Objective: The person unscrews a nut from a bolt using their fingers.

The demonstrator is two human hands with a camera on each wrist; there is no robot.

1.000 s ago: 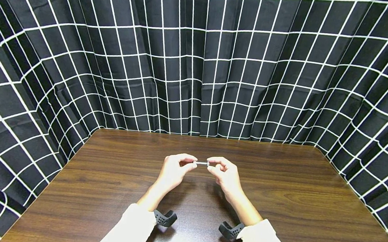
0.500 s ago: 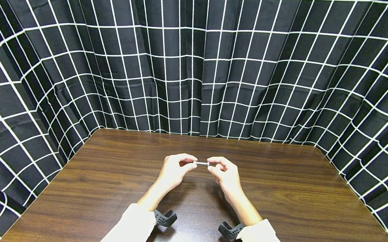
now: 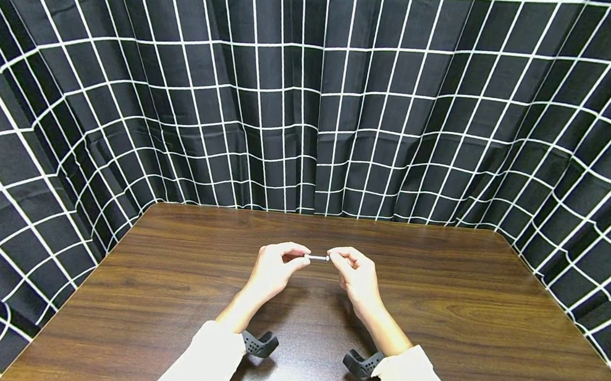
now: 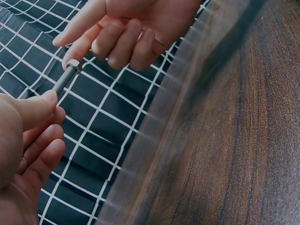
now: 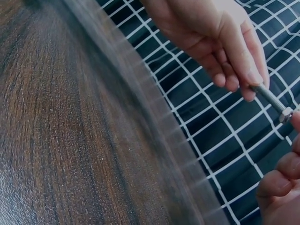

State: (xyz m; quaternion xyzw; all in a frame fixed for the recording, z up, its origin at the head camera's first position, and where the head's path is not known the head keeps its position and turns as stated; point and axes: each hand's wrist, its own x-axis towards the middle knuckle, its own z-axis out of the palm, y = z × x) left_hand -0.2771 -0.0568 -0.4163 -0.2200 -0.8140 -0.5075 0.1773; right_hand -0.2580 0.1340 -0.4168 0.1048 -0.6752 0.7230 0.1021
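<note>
My left hand (image 3: 273, 269) pinches one end of a grey threaded bolt (image 3: 317, 257) between thumb and fingertips. The bolt lies sideways, held above the table, and points at my right hand (image 3: 358, 281). A shiny hex nut (image 4: 74, 65) sits at its far end, and the thread shows along the shank (image 5: 268, 96). In the left wrist view my right index finger is right at the nut, while the right thumb stands off from it. The other right fingers are loosely curled. My left fingers hide the bolt's near end.
Under both hands spreads a brown wood-grain table (image 3: 187, 302). A black curtain with white grid lines (image 3: 312, 123) surrounds its back and sides. Dark perforated wrist mounts (image 3: 261, 343) stick out inward from both cream sleeves (image 3: 204, 360).
The right thumb has shifted up and away from the nut, across the index finger. My left hand and the bolt stay in place.
</note>
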